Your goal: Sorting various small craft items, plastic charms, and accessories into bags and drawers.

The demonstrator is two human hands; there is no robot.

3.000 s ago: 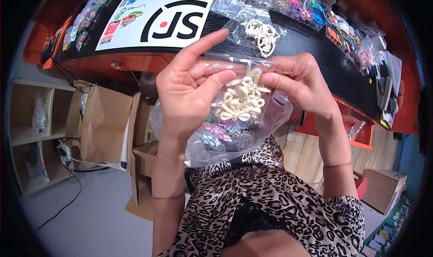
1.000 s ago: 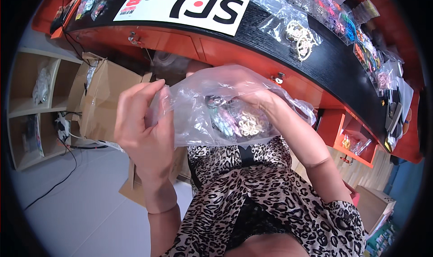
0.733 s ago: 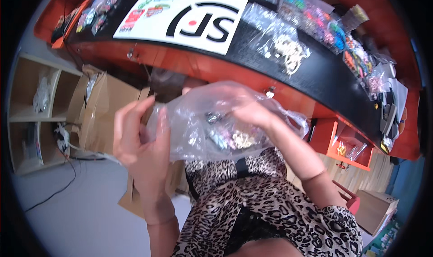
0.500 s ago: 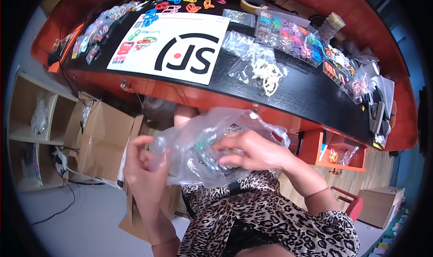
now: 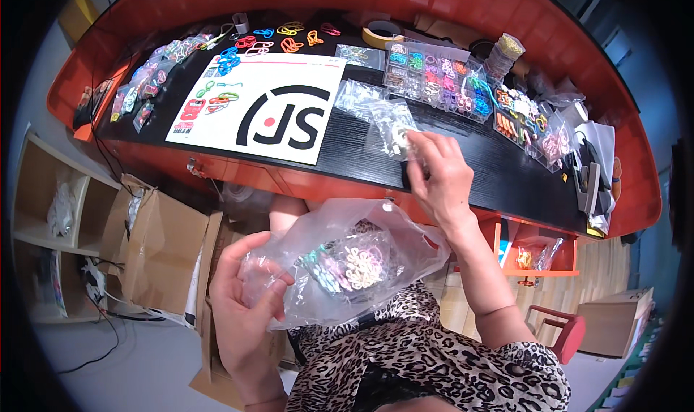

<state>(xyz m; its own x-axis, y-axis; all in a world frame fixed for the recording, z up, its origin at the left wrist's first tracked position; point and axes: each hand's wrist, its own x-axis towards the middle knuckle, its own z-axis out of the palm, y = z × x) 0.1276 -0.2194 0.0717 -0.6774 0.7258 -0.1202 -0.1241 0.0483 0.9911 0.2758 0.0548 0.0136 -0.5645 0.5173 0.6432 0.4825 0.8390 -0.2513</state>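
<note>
Translucent plastic forms the wide bag [image 5: 322, 228], which the left hand [image 5: 246, 289] grasps at its near left side, with the thumb and the fingers closed upon the film. The bag is just to the right of this hand, and closer to the body than the right hand [image 5: 442, 173]. Through it one can see cream loops [image 5: 363, 267], and between these and the left hand, teal and pink pieces [image 5: 325, 271].

The right hand reaches over the black tabletop [image 5: 499, 159]. Its fingertips are at the small clear packet [image 5: 394, 126], on the side toward this hand; white loops show in it, partly covered by the fingers. Whether they pinch it firmly, I cannot tell.

Beyond the right hand stands a compartment box [image 5: 434, 83] with many-coloured small pieces. To the left of the same hand, and farther away than the left one, lies a white sheet [image 5: 289, 72] with black marks. Below the right hand, to the right of its forearm, an orange-red drawer [image 5: 542, 273] is pulled out.
</note>
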